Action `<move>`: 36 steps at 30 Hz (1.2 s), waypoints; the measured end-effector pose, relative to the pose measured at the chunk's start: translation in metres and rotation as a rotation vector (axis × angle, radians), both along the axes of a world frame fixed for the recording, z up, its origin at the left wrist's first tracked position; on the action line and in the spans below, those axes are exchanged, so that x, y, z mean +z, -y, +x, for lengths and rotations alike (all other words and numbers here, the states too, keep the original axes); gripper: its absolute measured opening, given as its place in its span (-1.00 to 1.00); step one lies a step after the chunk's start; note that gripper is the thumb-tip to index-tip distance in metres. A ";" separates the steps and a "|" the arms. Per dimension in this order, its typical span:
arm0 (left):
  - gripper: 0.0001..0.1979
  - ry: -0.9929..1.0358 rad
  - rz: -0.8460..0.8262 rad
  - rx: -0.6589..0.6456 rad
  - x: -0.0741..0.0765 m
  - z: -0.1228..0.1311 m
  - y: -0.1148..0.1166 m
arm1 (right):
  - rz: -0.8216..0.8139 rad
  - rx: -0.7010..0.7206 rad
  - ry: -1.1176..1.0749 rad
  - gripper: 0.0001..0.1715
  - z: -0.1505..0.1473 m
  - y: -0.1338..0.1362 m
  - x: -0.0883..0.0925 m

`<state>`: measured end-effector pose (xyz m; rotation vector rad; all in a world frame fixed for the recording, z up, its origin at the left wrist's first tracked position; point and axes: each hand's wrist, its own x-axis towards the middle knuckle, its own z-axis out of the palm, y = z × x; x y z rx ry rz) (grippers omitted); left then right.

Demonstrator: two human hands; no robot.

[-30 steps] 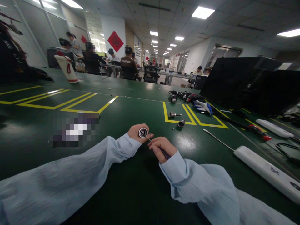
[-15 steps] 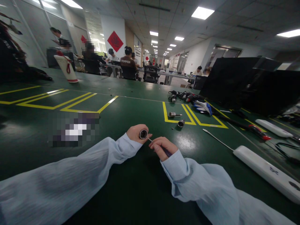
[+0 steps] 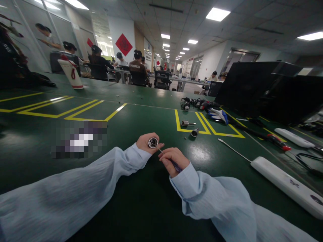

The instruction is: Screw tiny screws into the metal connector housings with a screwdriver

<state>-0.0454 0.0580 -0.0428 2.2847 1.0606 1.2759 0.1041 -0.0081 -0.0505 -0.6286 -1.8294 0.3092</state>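
Observation:
My left hand [image 3: 145, 144] is wrapped round a round metal cup-shaped part [image 3: 152, 143], its open end turned toward me and small dark pieces showing inside. In my right hand [image 3: 174, 160] is a thin screwdriver [image 3: 160, 151], pinched between thumb and fingers. Its shaft points at the rim of the metal part; whether the tip touches anything inside I cannot tell. Beyond my hands, a similar metal part with a thin shaft [image 3: 188, 123] lies within yellow tape lines, and another metal cup-shaped part [image 3: 194, 132] rests near the tape. A tiny dark piece [image 3: 185, 138] lies close by.
A white power strip [image 3: 285, 185] and a white cable [image 3: 234, 149] lie at right. Farther back are a blue-and-white glove [image 3: 218, 115], dark tools [image 3: 195, 102] and black monitors [image 3: 267, 90]. A paper cup [image 3: 72, 74] stands far left. Several people sit at tables behind.
My right hand has shifted slightly left and down with the screwdriver. The metal part in my left hand has tilted or turned a little, showing more of its inside.

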 end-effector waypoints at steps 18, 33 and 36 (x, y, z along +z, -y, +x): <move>-0.79 0.052 -0.054 -0.105 -0.003 0.000 -0.001 | -0.430 0.191 -0.282 -0.81 0.001 -0.009 -0.010; -0.81 -0.026 -0.188 -0.186 0.012 -0.002 0.010 | -1.061 0.534 -0.714 -0.71 0.025 -0.025 0.000; -0.81 -0.032 -0.240 -0.230 0.013 -0.002 0.010 | -1.082 0.535 -0.759 -0.70 0.027 -0.030 -0.003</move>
